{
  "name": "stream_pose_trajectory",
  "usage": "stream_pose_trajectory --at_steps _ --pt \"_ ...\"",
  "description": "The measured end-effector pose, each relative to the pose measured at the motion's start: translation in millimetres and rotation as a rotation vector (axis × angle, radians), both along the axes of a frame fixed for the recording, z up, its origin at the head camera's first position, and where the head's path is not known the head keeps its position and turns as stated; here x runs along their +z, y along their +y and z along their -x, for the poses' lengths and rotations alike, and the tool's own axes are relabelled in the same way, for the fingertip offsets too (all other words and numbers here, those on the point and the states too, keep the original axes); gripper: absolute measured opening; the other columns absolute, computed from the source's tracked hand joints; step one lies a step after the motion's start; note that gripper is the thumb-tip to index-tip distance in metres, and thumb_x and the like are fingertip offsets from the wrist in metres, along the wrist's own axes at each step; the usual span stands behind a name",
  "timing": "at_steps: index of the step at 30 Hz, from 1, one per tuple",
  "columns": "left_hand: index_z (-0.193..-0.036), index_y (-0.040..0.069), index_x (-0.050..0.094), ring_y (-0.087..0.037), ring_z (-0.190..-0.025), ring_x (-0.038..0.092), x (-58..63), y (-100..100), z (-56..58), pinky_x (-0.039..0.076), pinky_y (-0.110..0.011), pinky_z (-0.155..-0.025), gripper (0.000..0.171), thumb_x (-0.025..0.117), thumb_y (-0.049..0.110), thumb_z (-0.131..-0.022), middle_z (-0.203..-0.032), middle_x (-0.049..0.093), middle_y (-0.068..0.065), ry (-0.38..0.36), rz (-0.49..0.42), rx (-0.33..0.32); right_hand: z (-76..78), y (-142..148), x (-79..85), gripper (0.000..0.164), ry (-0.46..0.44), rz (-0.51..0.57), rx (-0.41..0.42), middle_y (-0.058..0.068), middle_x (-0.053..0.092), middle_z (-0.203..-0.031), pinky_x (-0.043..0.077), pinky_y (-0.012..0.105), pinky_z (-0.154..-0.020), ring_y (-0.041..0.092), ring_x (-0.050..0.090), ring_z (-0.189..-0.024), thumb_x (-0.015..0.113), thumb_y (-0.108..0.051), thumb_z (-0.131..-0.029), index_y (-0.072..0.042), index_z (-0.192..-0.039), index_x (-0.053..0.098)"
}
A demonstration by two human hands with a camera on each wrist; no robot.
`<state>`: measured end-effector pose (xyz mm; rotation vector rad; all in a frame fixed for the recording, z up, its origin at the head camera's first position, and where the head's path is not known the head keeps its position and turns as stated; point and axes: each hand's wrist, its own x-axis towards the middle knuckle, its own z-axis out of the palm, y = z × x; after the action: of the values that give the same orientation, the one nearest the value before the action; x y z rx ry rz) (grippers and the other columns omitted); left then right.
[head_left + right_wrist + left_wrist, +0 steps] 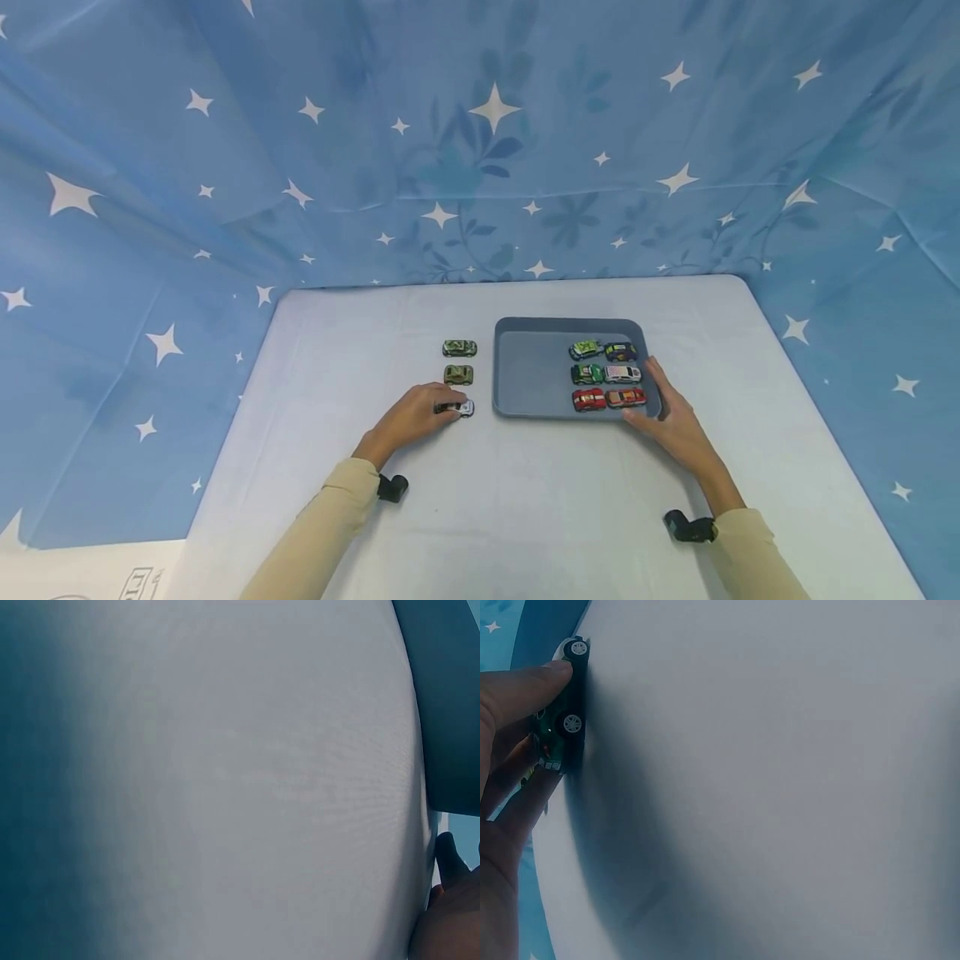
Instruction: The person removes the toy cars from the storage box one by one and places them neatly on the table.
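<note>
My left hand point(420, 414) grips a small toy car point(467, 408) at the table, left of the tray. From above the car looks white and dark; in the left wrist view the toy car point(576, 690) shows a dark green side and silver wheels, the thumb point(536, 691) against it. Beyond that hand sit two green toy cars, a camouflage one point(459, 348) and a plainer one point(458, 375). At the near right corner of the grey tray point(532, 400), my right hand point(673, 421) touches the rim with thumb and fingers spread.
Several toy cars stand in paired rows in the tray's right half, among them a green one point(587, 374), a white one point(622, 374) and a red one point(588, 400). A white cloth point(495, 508) covers the table. Blue star-patterned curtain point(337, 225) surrounds it.
</note>
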<state>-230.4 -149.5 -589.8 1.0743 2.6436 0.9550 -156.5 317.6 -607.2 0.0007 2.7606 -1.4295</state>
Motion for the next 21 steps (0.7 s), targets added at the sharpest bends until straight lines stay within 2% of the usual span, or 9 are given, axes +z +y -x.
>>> stream_pose_trajectory --at_steps 9,15,18,21 --pt "-0.129 0.003 0.077 -0.029 -0.119 0.07 0.0 -0.6 -4.4 0.055 -0.047 -0.105 0.032 0.08 0.009 -0.098 -0.126 0.076 -0.011 0.009 -0.005 0.017 0.3 -0.4 -1.2 0.106 0.001 0.011 0.003 0.012 0.007 -0.179 0.014 0.079 -0.12 0.048 0.008 -0.161 0.081 -0.035 -0.095 -0.016 -0.175 0.014" --pt "-0.134 0.004 0.075 -0.029 -0.122 0.07 3.4 -2.2 -6.4 0.053 -0.048 -0.107 0.041 0.083 0.02 -0.097 -0.13 0.075 -0.009 0.028 -0.037 0.051 0.4 1.4 -5.4 0.105 0.014 0.022 0.006 0.013 0.007 -0.179 0.014 0.081 -0.118 0.051 0.009 -0.16 0.081 -0.035 -0.095 -0.016 -0.174 0.014" --pt "-0.145 0.007 0.069 -0.031 -0.131 0.065 7.0 -5.2 -6.2 0.05 -0.051 -0.112 0.055 0.083 0.03 -0.097 -0.141 0.07 -0.009 0.004 -0.087 0.097 0.7 2.1 -5.7 0.105 0.011 0.026 0.008 0.013 0.007 -0.179 0.014 0.081 -0.118 0.051 0.008 -0.16 0.08 -0.035 -0.096 -0.017 -0.175 0.013" --pt "-0.165 0.018 0.046 -0.03 -0.151 0.045 11.0 -8.5 -4.0 0.037 -0.055 -0.121 0.083 0.082 0.045 -0.095 -0.164 0.049 -0.005 -0.068 -0.116 0.157 1.4 2.6 -5.1 0.105 0.01 0.024 0.008 0.013 0.007 -0.179 0.014 0.081 -0.118 0.051 0.009 -0.16 0.08 -0.036 -0.096 -0.018 -0.175 0.013"
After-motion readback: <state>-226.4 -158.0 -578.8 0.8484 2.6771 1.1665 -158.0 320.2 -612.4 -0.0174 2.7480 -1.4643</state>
